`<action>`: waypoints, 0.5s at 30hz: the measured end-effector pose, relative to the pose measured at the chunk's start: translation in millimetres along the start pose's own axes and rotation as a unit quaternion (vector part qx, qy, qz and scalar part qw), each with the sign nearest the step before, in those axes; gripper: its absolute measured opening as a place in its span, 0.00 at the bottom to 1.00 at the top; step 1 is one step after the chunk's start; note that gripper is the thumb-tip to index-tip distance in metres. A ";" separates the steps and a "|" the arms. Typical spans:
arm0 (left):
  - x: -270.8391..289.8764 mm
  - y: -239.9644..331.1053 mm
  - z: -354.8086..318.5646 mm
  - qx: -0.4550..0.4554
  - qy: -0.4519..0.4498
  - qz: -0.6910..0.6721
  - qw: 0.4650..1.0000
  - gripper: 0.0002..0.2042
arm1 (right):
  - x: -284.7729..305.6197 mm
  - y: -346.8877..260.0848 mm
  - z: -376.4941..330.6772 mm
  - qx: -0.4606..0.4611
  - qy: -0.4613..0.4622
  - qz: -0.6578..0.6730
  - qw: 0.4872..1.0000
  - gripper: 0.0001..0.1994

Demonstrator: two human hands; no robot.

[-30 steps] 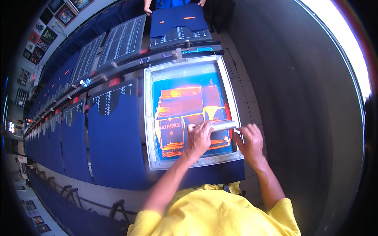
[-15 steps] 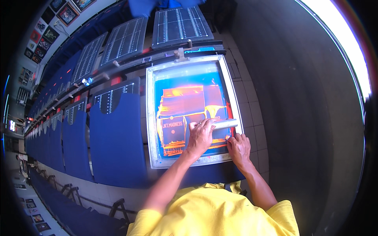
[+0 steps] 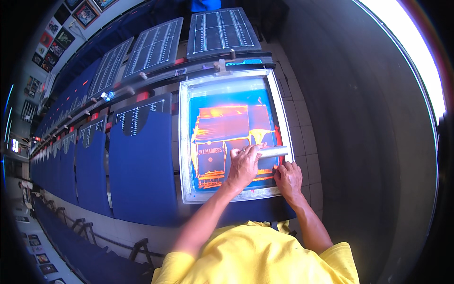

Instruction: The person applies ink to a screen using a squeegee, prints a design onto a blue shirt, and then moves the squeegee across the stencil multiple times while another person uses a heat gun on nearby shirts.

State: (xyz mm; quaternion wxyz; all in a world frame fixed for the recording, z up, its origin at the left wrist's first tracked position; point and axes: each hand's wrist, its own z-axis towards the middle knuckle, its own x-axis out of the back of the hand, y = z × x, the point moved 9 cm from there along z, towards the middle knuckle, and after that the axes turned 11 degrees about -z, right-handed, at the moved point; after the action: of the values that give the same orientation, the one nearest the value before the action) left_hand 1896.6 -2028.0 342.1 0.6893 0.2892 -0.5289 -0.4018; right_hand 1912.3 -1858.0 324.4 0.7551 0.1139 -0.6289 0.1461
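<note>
Head view, as I list it from my distant seat: one left hand [image 3: 244,166], fingers clamped on the left part of a silver metal bar [image 3: 274,151]; the bar lies crosswise over the lower right part of a screen [image 3: 198,102], its free end reaching toward the right rail. One right hand [image 3: 289,178], fingers curled at the right rail of the silver frame [image 3: 186,146], near its lower corner; I cannot tell whether they are clamped on the rail or only resting there. One screen, blue, set inside the frame, carrying wet-looking orange ink [image 3: 222,110], heaviest in an upper band and in streaks along the left and lower edges. One dark blue cloth [image 3: 144,175], draped over a board just left of the frame; more such cloths in a row farther left. Three black boards [image 3: 223,33] with white ruled lines, beyond a dark rail [image 3: 163,81] with short pegs. One yellow shirt [image 3: 255,255], worn by the person, lower edge. One bright blue garment [image 3: 206,4], partly cut off, top edge. One tiled floor [image 3: 302,135], right of the frame. Framed pictures [image 3: 86,16], wall at upper left.
</note>
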 end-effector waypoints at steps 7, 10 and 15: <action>1.6 -0.3 1.6 0.010 -0.001 -0.007 1.000 0.10 | 32.7 11.7 -8.4 -0.069 0.013 0.136 0.988 0.06; 1.2 2.2 3.1 0.008 -0.002 -0.019 1.000 0.10 | 60.8 16.9 -7.1 -0.119 -0.020 0.239 0.964 0.05; 1.8 -0.4 0.8 0.003 0.008 -0.011 1.000 0.09 | 83.9 37.9 19.6 -0.174 -0.032 0.413 0.893 0.03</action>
State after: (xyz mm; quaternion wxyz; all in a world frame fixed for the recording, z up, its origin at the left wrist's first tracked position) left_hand 1895.9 -2029.7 342.8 0.6879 0.3005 -0.5214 -0.4058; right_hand 1894.5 -1823.1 410.0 0.6141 -0.2849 -0.6581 0.3295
